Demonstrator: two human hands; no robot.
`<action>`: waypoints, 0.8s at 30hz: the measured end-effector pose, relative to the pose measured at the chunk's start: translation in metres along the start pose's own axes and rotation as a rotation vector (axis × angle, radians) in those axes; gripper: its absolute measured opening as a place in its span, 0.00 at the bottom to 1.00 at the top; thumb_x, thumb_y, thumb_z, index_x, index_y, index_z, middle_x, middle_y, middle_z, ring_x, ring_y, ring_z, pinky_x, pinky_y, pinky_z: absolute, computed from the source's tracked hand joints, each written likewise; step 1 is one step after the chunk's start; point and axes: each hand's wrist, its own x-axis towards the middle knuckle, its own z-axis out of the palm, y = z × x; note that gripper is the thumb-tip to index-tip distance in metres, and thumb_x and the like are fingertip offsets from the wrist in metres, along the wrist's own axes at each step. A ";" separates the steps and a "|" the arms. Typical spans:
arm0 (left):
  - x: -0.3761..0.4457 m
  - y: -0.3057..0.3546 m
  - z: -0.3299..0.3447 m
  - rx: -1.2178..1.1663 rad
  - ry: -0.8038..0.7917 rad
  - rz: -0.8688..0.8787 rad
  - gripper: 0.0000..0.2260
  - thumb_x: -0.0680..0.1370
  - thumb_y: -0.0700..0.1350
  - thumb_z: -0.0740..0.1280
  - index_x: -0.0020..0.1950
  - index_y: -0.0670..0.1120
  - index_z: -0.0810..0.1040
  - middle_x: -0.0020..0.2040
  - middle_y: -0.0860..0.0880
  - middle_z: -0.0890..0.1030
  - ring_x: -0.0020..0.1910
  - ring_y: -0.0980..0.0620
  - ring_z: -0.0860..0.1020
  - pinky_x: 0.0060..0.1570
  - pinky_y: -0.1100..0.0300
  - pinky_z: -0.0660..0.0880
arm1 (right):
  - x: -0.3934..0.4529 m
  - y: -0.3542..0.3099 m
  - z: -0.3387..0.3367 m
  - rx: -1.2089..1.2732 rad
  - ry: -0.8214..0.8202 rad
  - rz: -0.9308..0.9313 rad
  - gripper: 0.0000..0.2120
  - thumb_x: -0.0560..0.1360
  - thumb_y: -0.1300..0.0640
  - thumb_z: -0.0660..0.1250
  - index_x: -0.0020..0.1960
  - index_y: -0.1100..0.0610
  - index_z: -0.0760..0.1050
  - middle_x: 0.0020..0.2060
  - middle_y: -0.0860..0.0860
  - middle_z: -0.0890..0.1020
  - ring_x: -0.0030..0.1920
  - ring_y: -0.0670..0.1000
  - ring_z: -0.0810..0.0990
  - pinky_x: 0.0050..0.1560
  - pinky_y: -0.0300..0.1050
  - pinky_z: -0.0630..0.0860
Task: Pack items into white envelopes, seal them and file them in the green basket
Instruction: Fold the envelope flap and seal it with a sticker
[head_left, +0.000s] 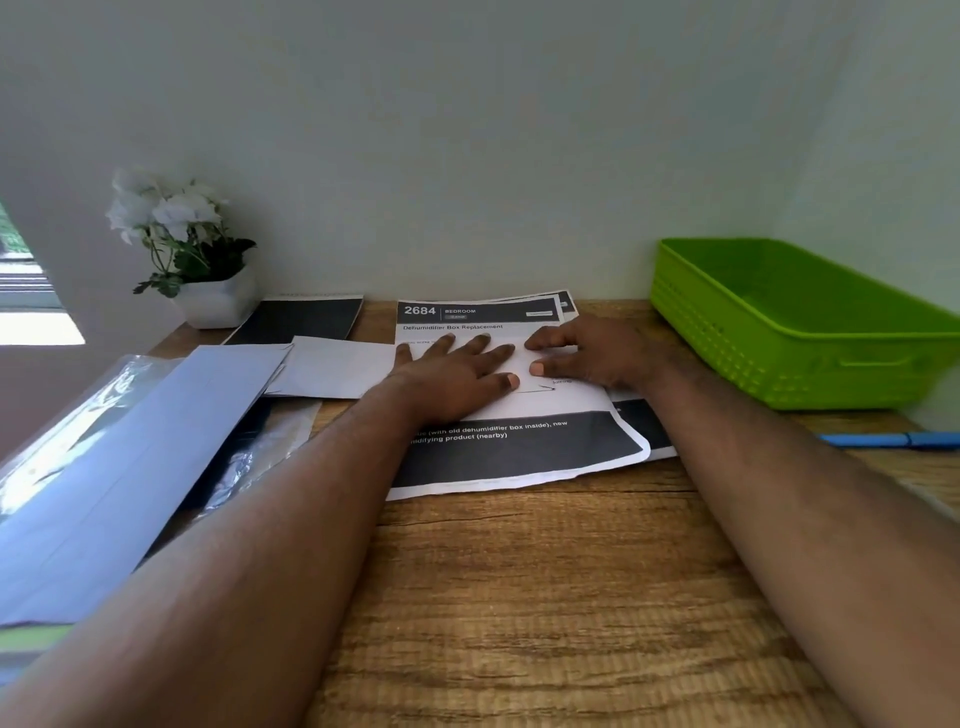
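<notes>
A stack of printed sheets (498, 447) with black bands and the heading "2684 Bedroom" lies in the middle of the wooden table. My left hand (457, 374) rests flat on the top sheet with fingers spread. My right hand (587, 358) lies beside it on the same sheet, fingertips pressing down, thumb near my left thumb. Neither hand grips anything. A white envelope (332, 366) lies left of the sheets, and larger white envelopes (119, 467) lie over a clear plastic wrapper at the near left. The green basket (810, 338) stands at the right with nothing visible inside.
A white pot of white flowers (208, 291) stands at the back left against the wall. A black sheet (306, 319) lies beside it. A blue pen (898, 440) lies at the right edge in front of the basket. Bare wooden table (519, 597) stretches toward me.
</notes>
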 end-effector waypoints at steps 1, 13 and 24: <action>0.000 0.000 0.000 0.000 -0.001 -0.001 0.26 0.79 0.67 0.45 0.76 0.66 0.45 0.79 0.59 0.45 0.78 0.49 0.43 0.72 0.34 0.41 | -0.001 -0.002 -0.002 -0.016 -0.036 -0.011 0.25 0.73 0.39 0.67 0.68 0.44 0.72 0.70 0.43 0.71 0.70 0.47 0.67 0.67 0.41 0.58; -0.003 0.004 -0.004 -0.053 0.028 0.055 0.26 0.80 0.65 0.50 0.77 0.62 0.54 0.79 0.61 0.50 0.78 0.51 0.45 0.68 0.27 0.40 | -0.002 -0.011 -0.018 -0.176 -0.321 0.028 0.37 0.73 0.35 0.64 0.77 0.44 0.55 0.77 0.43 0.57 0.76 0.49 0.55 0.74 0.46 0.50; -0.015 0.011 -0.016 -0.189 0.312 0.265 0.11 0.76 0.52 0.69 0.56 0.52 0.84 0.54 0.53 0.84 0.54 0.54 0.80 0.57 0.56 0.74 | -0.025 -0.003 -0.003 -0.173 -0.086 0.042 0.34 0.70 0.29 0.61 0.73 0.37 0.60 0.74 0.45 0.65 0.74 0.50 0.61 0.74 0.52 0.54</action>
